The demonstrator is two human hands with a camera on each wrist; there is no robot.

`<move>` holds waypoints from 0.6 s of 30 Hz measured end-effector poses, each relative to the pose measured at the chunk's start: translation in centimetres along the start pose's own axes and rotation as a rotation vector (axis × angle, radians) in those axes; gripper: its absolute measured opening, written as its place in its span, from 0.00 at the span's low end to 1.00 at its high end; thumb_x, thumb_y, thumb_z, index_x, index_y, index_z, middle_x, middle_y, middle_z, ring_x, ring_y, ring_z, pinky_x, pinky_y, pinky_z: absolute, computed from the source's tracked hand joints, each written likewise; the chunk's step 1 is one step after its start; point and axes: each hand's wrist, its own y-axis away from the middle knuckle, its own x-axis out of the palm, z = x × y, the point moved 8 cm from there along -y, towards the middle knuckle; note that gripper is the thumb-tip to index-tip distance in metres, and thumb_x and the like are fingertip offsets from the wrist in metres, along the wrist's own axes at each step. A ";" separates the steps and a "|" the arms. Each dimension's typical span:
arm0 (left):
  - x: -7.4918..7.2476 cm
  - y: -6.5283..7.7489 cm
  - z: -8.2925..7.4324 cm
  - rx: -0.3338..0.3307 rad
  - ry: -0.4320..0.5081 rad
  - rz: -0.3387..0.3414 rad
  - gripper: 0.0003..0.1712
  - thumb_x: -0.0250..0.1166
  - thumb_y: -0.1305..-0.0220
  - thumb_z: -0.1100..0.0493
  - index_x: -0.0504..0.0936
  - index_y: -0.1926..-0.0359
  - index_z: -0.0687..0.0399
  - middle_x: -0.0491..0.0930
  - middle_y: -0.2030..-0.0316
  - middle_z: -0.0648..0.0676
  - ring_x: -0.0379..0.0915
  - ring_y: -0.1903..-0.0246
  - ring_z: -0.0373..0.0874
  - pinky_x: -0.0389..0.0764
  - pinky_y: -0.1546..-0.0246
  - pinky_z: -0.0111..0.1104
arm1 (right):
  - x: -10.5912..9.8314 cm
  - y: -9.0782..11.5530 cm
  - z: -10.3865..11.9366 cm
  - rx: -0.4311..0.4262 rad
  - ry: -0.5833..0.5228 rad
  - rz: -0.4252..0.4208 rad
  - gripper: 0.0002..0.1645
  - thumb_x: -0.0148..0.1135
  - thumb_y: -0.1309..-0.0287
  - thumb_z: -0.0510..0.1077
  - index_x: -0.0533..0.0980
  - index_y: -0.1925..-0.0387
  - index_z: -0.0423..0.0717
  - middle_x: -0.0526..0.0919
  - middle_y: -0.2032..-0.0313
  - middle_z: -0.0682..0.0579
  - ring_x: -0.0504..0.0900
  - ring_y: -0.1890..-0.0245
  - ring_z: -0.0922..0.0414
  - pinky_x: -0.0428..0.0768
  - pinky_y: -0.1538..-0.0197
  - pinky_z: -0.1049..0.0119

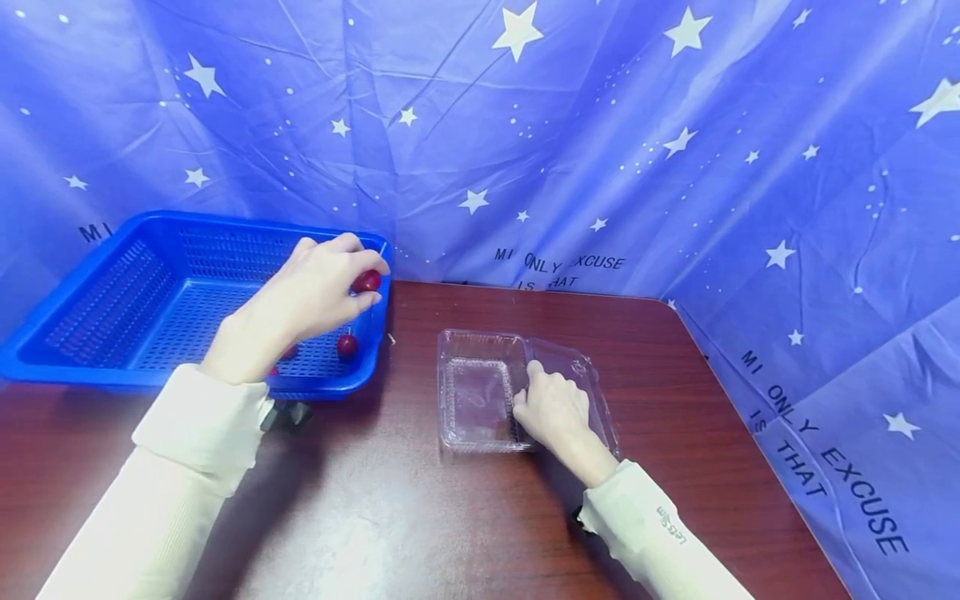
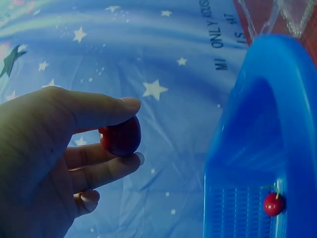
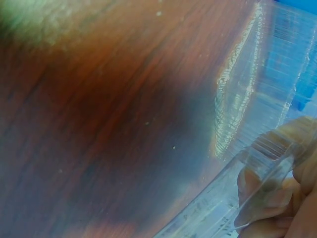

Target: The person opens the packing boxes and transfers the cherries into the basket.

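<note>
A dark red cherry (image 1: 367, 282) is pinched between the thumb and fingers of my left hand (image 1: 315, 279), above the right side of a blue plastic basket (image 1: 378, 342). In the left wrist view that cherry (image 2: 122, 139) is smooth and glossy. Another cherry (image 1: 347, 346) with a stem lies in the basket, and a few more red ones are partly hidden behind my left wrist. My right hand (image 1: 557, 408) grips the edge of a clear plastic box (image 1: 480, 400) where its opened lid (image 1: 592, 392) joins it. Through the plastic, the right wrist view shows curled fingers (image 3: 277, 198).
The box stands to the right of the basket on a reddish-brown wooden table (image 1: 390, 517). A small pale scrap (image 1: 391, 338) lies between them. A blue cloth (image 1: 450, 125) with white stars hangs behind the table and along its right side.
</note>
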 end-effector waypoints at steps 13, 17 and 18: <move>-1.0 0.9 2.4 -0.065 0.000 0.038 0.16 0.66 0.42 0.61 0.83 0.52 0.57 0.79 0.57 0.64 0.76 0.58 0.59 0.65 0.54 0.56 | 0.0 -0.1 0.0 -0.002 -0.002 0.016 0.09 0.55 0.50 0.45 0.70 0.71 0.43 0.85 0.75 0.35 0.82 0.75 0.37 0.77 0.78 0.45; -1.2 1.2 3.2 -0.075 -0.005 0.052 0.15 0.66 0.43 0.62 0.83 0.53 0.58 0.79 0.57 0.65 0.76 0.57 0.61 0.65 0.54 0.58 | 0.0 -0.1 0.0 -0.002 -0.004 0.012 0.09 0.55 0.51 0.45 0.70 0.70 0.43 0.85 0.74 0.35 0.82 0.75 0.37 0.77 0.77 0.44; -1.2 1.3 3.5 -0.075 -0.010 0.055 0.15 0.66 0.43 0.62 0.83 0.54 0.58 0.79 0.57 0.65 0.76 0.57 0.61 0.66 0.54 0.58 | 0.1 -0.1 0.0 -0.001 -0.004 0.012 0.09 0.55 0.51 0.45 0.70 0.70 0.43 0.85 0.74 0.34 0.82 0.75 0.37 0.77 0.77 0.44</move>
